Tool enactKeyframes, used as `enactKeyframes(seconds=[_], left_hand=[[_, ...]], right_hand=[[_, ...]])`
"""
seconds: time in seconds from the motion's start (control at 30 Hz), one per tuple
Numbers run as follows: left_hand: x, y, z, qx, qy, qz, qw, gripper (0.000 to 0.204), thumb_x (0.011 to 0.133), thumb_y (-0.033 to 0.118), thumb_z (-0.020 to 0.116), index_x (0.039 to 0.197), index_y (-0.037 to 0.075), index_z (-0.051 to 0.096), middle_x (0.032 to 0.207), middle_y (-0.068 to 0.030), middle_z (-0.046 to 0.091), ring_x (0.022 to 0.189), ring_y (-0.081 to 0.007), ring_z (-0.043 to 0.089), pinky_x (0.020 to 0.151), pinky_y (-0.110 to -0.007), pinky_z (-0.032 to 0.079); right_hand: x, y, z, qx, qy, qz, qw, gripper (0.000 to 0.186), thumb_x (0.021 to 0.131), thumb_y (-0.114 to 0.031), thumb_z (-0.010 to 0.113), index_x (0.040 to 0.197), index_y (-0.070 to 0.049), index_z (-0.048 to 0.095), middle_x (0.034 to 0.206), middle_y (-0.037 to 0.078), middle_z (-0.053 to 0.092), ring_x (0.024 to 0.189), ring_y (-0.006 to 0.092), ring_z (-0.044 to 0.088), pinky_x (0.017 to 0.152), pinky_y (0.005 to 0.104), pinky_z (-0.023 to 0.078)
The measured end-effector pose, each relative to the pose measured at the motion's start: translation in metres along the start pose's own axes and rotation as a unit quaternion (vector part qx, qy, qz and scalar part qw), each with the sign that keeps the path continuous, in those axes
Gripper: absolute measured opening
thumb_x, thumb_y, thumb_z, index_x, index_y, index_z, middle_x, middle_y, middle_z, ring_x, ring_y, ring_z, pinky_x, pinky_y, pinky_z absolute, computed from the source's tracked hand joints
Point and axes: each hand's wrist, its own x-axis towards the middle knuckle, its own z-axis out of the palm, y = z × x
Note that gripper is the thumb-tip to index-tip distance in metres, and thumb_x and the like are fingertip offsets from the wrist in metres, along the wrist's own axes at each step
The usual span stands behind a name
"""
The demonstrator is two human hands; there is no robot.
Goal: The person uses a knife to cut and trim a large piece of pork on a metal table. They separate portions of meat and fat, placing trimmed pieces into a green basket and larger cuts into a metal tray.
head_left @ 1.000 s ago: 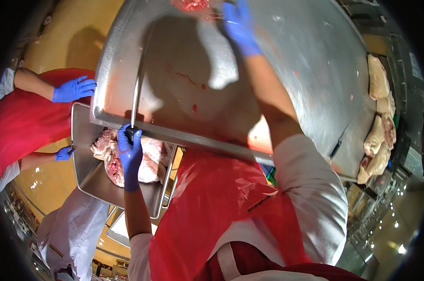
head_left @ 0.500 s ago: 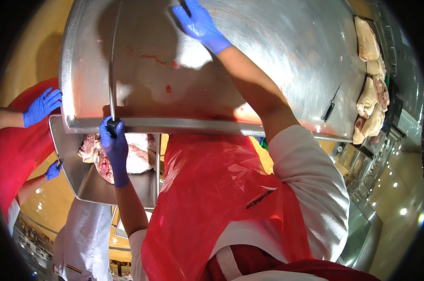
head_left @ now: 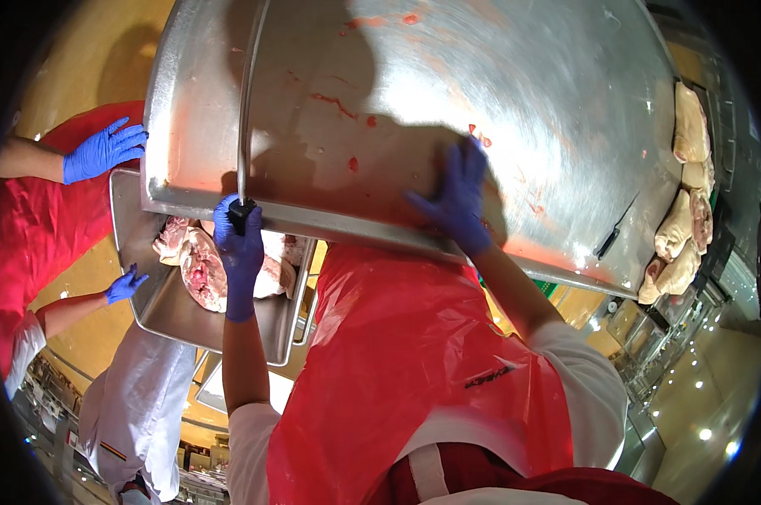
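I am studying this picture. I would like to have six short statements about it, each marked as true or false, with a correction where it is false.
1. The left hand grips a black handle. True.
2. A small knife lies on the metal table. True.
3. The right hand is clenched into a fist. False: its fingers are extended.
4. The pale meat pieces are by the table's left edge. False: they are by its right edge.
5. The metal bin contains meat. True.
6. The co-worker's apron is green. False: it is red.
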Motion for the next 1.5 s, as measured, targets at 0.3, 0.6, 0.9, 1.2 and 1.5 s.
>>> enactKeyframes(seconds=[0.3, 0.6, 0.9, 1.2, 1.5], left_hand=[[0.022, 0.010, 0.004, -0.015, -0.021, 0.049, 0.998, 0.026, 0.096, 0.003, 0.067, 0.119, 0.004, 0.058, 0.092, 0.0048, 0.052, 0.079, -0.0052, 0.045, 0.071, -0.022, 0.042], [0.003, 0.016, 0.004, 0.062, 0.053, -0.003, 0.997, 0.031, 0.092, 0.018, 0.074, 0.116, 0.002, 0.061, 0.085, -0.0091, 0.065, 0.072, -0.0172, 0.061, 0.070, -0.033, 0.052], [0.011, 0.011, 0.005, 0.094, 0.098, 0.088, 0.987, 0.027, 0.091, 0.009, 0.072, 0.114, 0.002, 0.061, 0.082, -0.0058, 0.061, 0.070, -0.0160, 0.057, 0.069, -0.032, 0.050], [0.007, -0.005, 0.013, -0.061, 0.099, 0.023, 0.993, 0.029, 0.090, 0.010, 0.076, 0.114, 0.004, 0.062, 0.084, -0.0034, 0.064, 0.074, -0.0101, 0.058, 0.070, -0.027, 0.051], [0.007, 0.011, 0.011, 0.023, 0.133, 0.053, 0.989, 0.026, 0.090, 0.012, 0.077, 0.111, 0.005, 0.064, 0.082, -0.0085, 0.068, 0.071, -0.0208, 0.067, 0.067, -0.034, 0.055]], right_hand=[[0.342, -0.101, 0.033, 0.177, 0.330, -0.174, 0.911, 0.060, 0.095, -0.027, 0.064, 0.143, 0.004, 0.046, 0.141, 0.031, 0.051, 0.132, 0.0473, 0.047, 0.110, 0.0500, 0.039], [0.004, 0.156, -0.004, 0.012, 0.255, 0.054, 0.965, 0.067, 0.102, -0.020, 0.057, 0.150, 0.015, 0.027, 0.157, 0.035, 0.028, 0.152, 0.0434, 0.020, 0.123, 0.0485, 0.017], [0.260, -0.071, 0.046, -0.026, 0.328, -0.126, 0.936, 0.074, 0.095, -0.040, 0.063, 0.143, 0.011, 0.041, 0.136, 0.034, 0.052, 0.131, 0.0501, 0.046, 0.114, 0.0545, 0.032], [0.177, -0.096, 0.011, 0.087, 0.089, -0.356, 0.926, 0.089, 0.084, -0.052, 0.074, 0.150, -0.004, 0.041, 0.157, 0.029, 0.035, 0.147, 0.0509, 0.031, 0.118, 0.0635, 0.024], [0.198, -0.161, 0.060, -0.056, 0.063, -0.340, 0.937, 0.091, 0.082, -0.059, 0.073, 0.147, -0.002, 0.044, 0.153, 0.035, 0.033, 0.146, 0.0522, 0.027, 0.117, 0.0686, 0.018]])
